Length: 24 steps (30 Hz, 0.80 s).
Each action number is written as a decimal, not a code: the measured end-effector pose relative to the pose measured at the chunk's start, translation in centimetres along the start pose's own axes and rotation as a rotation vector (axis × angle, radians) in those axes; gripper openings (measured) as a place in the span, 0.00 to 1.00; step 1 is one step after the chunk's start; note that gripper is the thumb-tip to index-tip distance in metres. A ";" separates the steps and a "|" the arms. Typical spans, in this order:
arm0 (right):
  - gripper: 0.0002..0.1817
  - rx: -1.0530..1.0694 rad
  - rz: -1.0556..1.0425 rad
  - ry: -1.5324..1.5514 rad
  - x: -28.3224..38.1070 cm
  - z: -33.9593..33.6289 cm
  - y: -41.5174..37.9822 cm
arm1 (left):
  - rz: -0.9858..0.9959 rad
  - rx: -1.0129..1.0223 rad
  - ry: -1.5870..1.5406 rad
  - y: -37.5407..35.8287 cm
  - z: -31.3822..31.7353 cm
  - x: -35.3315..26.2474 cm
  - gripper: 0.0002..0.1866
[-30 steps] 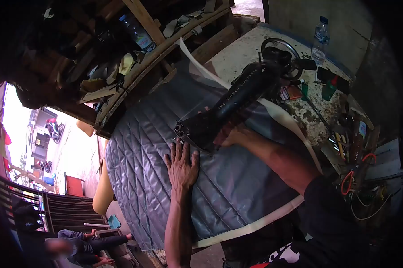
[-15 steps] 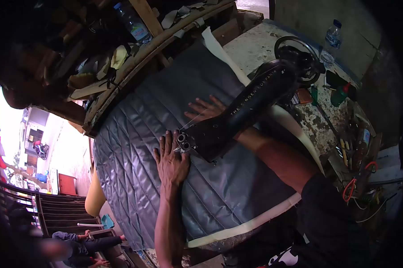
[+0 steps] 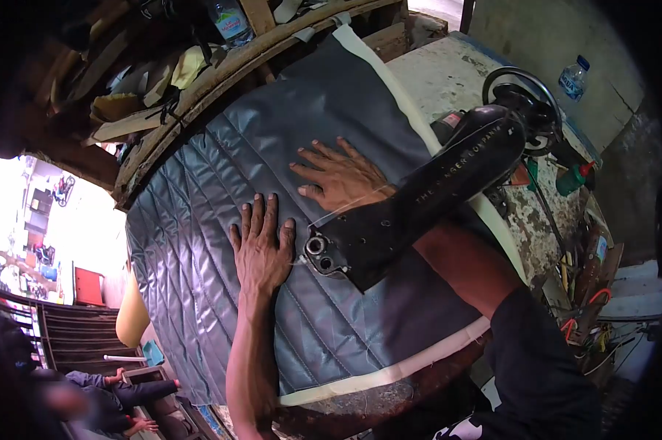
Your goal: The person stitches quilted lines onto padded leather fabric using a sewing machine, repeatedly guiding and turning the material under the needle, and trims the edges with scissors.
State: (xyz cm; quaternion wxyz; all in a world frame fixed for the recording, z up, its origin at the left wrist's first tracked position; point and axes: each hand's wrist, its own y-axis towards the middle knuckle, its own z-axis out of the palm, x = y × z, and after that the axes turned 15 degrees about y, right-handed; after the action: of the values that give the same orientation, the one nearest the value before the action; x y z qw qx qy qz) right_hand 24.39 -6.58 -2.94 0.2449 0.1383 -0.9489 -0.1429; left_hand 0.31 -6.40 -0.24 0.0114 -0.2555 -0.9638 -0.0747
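A dark padded sheet (image 3: 199,249) with stitched lines and a pale edge lies spread under a black Singer sewing machine (image 3: 448,183). My left hand (image 3: 263,249) rests flat on the stitched part, fingers apart, just left of the machine's head. Beyond the machine's arm, my right hand (image 3: 342,176) lies flat on the smoother part with its fingers spread; my right forearm passes beneath the machine's arm. A thin thread runs from the head toward my right wrist. The needle area is hidden.
A wooden rail (image 3: 221,77) with scraps borders the far left side. At the back right stand a water bottle (image 3: 574,78) and a green bottle (image 3: 574,178). Orange-handled scissors (image 3: 568,328) lie at the right. Another person (image 3: 96,400) sits at the lower left.
The view has shifted. My left hand has moved a little away from the machine's head, and my right hand shows more fully beyond the machine's arm. Both stay on the sheet.
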 end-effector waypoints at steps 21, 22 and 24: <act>0.34 0.190 0.183 0.001 0.7 -0.5 5.6 | -0.048 0.078 -0.021 4.2 0.3 2.9 0.33; 0.34 0.193 0.180 0.000 0.6 -0.4 5.9 | -0.052 0.079 -0.023 4.5 0.4 3.0 0.33; 0.35 0.202 0.185 -0.027 0.4 -0.2 6.4 | -0.050 0.078 -0.013 4.9 0.5 3.4 0.33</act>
State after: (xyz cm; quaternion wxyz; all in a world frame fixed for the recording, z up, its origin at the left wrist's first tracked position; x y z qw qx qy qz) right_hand 22.94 -0.90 -0.44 0.2289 0.0723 -0.9704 -0.0255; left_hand -0.21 -0.46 0.11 0.0133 -0.2311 -0.9722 -0.0359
